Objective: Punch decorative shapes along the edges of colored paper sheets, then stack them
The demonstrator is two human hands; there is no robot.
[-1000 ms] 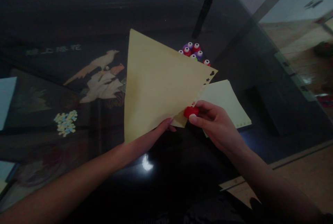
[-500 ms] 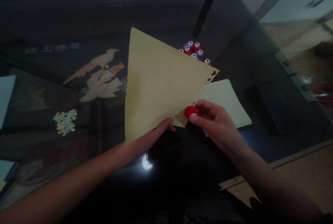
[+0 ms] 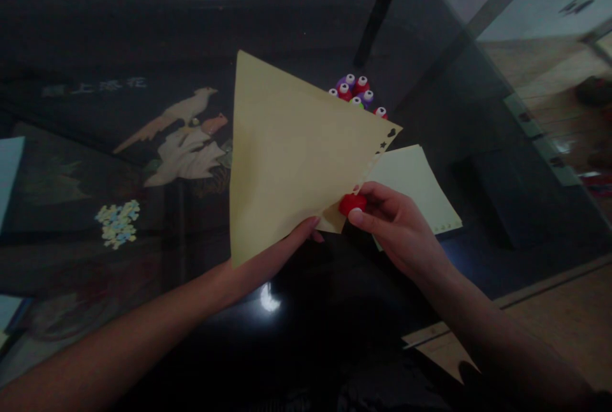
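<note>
A yellow sheet of paper (image 3: 287, 150) is held up in the middle of the head view, with heart, star and other shapes cut through along its right edge. My left hand (image 3: 306, 231) grips its lower edge, thumb on top and the other fingers mostly hidden beneath. Pinched in my right hand (image 3: 399, 220) is a red craft punch (image 3: 352, 205), set at the paper's right edge below the row of cut-outs. Behind the sheet, several red, purple and green punches (image 3: 362, 85) with white tops stand clustered, partly covered by it.
A stack of pale paper (image 3: 421, 185) lies right of the sheet, partly behind my right hand. Small yellow and blue paper cut-outs (image 3: 117, 224) are piled at left. The dark glossy table (image 3: 296, 335) bears a bird picture (image 3: 189, 112). A black pole (image 3: 382, 7) rises at the back.
Almost nothing differs. The view has shifted slightly; both hands, the sheet and the red punch keep the same positions relative to each other.
</note>
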